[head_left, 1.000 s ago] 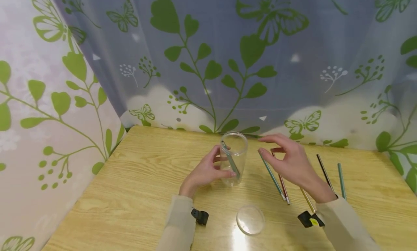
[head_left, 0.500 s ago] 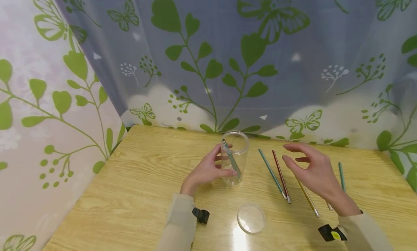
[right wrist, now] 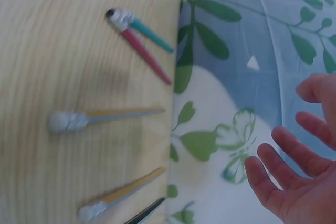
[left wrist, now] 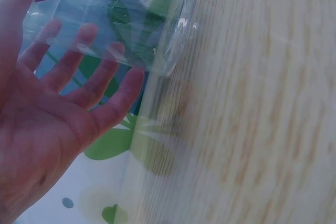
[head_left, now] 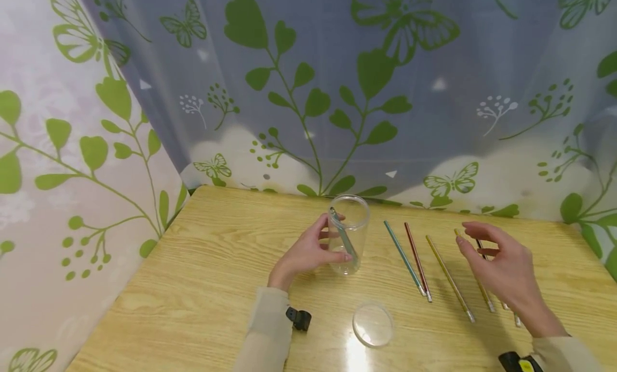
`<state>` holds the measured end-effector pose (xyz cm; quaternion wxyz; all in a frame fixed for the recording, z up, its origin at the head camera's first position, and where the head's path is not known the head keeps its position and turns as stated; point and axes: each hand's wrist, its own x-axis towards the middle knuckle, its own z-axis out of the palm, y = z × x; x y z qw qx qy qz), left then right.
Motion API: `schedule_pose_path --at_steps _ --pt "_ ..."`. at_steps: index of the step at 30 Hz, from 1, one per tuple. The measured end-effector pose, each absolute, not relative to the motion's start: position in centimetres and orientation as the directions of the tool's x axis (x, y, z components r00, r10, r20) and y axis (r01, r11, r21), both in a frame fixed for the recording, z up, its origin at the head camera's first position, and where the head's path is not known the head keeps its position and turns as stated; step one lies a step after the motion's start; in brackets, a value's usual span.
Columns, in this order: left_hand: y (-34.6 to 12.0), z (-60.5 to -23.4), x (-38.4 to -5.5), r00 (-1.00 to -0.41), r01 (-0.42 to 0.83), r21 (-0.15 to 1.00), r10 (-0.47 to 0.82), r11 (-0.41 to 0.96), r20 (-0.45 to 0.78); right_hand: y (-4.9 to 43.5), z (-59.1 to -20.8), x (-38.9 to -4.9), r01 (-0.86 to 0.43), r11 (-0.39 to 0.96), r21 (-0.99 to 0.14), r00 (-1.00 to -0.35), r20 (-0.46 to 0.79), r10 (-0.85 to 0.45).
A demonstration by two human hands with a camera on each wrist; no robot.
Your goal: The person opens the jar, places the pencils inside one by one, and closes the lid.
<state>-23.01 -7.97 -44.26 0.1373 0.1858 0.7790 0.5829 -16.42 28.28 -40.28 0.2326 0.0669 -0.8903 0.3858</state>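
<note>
Thumb in front and fingers behind, my left hand (head_left: 306, 253) grips a clear plastic jar (head_left: 360, 238) standing on the table. A teal pencil (head_left: 344, 236) leans inside the jar; the left wrist view shows the jar (left wrist: 181, 38) beyond the spread left fingers. Over the pencils at the right hovers my right hand (head_left: 506, 267), its fingers loosely bent and holding nothing. Nearest it are a yellow pencil (head_left: 485, 297) and a dark pencil (head_left: 479, 244), partly hidden by the hand. Further left lie another yellow pencil (head_left: 449, 275), a red pencil (head_left: 416, 257) and a teal pencil (head_left: 402, 255).
A round clear lid (head_left: 373, 325) lies flat in front of the jar. The wooden table (head_left: 202, 275) meets a patterned curtain (head_left: 308, 93) along its back edge. More pencil ends show beneath the right wrist.
The right hand has moved rightward, away from the jar and across the pencils, uncovering the red and left yellow ones. The left hand and jar stay in place.
</note>
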Motion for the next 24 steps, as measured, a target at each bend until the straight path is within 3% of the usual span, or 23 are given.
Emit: schedule_pose_path --at_steps 12,24 --pt "-8.0 -44.5 -23.2 -0.888 0.134 0.959 0.459 0.249 0.005 31.5 -42.1 -16.3 -0.096 0.729 -0.677 -0.905 0.365 0.22" --pt "-8.0 -44.3 -23.0 -0.89 0.132 0.96 0.455 0.247 0.005 35.3 -43.7 -17.2 0.046 0.806 -0.59 -0.953 0.216 0.212"
